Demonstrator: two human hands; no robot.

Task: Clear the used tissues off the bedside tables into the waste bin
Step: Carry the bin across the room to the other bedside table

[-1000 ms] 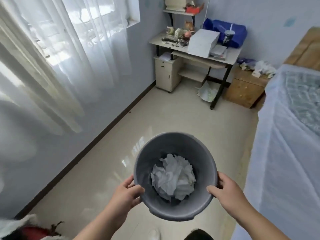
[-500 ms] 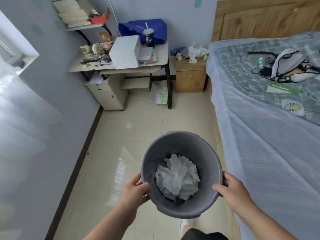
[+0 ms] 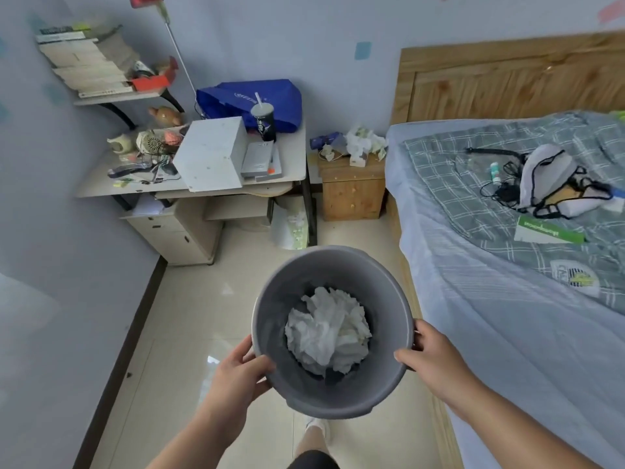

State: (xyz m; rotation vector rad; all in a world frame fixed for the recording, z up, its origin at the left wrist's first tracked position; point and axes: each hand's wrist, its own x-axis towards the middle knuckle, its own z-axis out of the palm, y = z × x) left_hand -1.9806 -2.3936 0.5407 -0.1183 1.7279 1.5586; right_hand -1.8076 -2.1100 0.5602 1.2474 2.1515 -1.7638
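Note:
I carry a grey round waste bin [image 3: 287, 299] above the floor, low in the middle of the view. A heap of crumpled white tissues [image 3: 329, 333] lies inside it. My left hand [image 3: 238, 374] grips the bin's left rim, thumb over the edge. My right hand [image 3: 433, 357] grips the right rim. Ahead, a wooden bedside table [image 3: 351, 192] stands between the desk and the bed, with more crumpled tissues [image 3: 363, 142] piled on its top beside small items.
A cluttered desk [image 3: 291, 157] with a white box, a cup and a blue bag stands at the left of the bedside table. The bed [image 3: 507, 299] with a grey checked cover fills the right side. Tiled floor [image 3: 189, 316] runs between wall and bed.
The view has swung right and moved nearer the desk and bedside table. Both hands keep their grip on the bin, which stays in front of me.

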